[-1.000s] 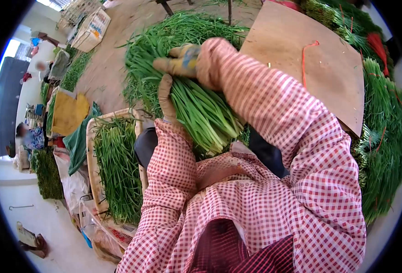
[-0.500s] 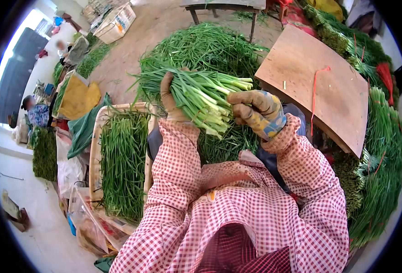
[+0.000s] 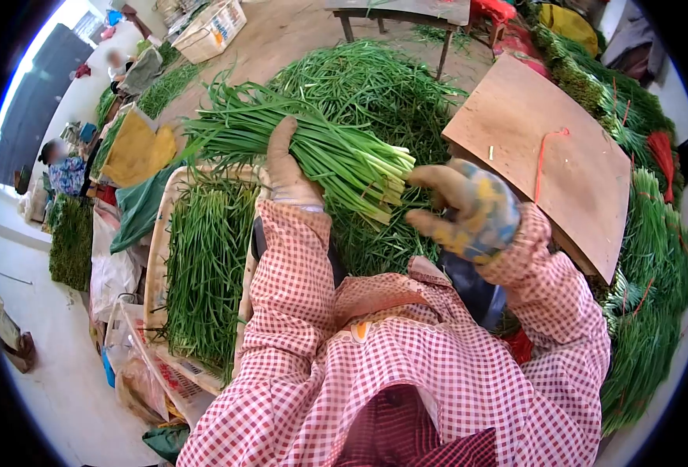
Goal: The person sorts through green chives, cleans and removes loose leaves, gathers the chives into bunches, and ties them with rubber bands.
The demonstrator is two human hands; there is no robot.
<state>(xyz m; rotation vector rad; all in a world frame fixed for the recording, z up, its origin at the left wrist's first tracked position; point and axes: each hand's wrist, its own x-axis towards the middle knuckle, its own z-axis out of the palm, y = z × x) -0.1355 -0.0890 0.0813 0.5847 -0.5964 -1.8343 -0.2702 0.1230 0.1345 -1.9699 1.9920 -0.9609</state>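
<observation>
A thick bunch of garlic chives [image 3: 344, 152] lies across my gloved left hand [image 3: 288, 163], thumb over the top and the other fingers hidden beneath the leaves. Its pale cut ends point right, its leafy tips left. Just right of those ends is my right hand [image 3: 472, 206], in a tan glove with a blue and yellow pattern. Thumb and fingers are spread, with nothing between them. Behind and below the bunch spreads a big loose heap of chives [image 3: 367, 78].
At my left stands a plastic crate [image 3: 157, 272] filled with chives. A brown board [image 3: 542, 132] on my right carries a red tie [image 3: 542, 163]. Bundled chives [image 3: 651, 311] are stacked along the right side. A low table [image 3: 406, 9] stands beyond; other people sit at far left.
My right hand has drawn back to the right from the cut ends and its fingers have opened. The bunch, in my left hand, has moved slightly left.
</observation>
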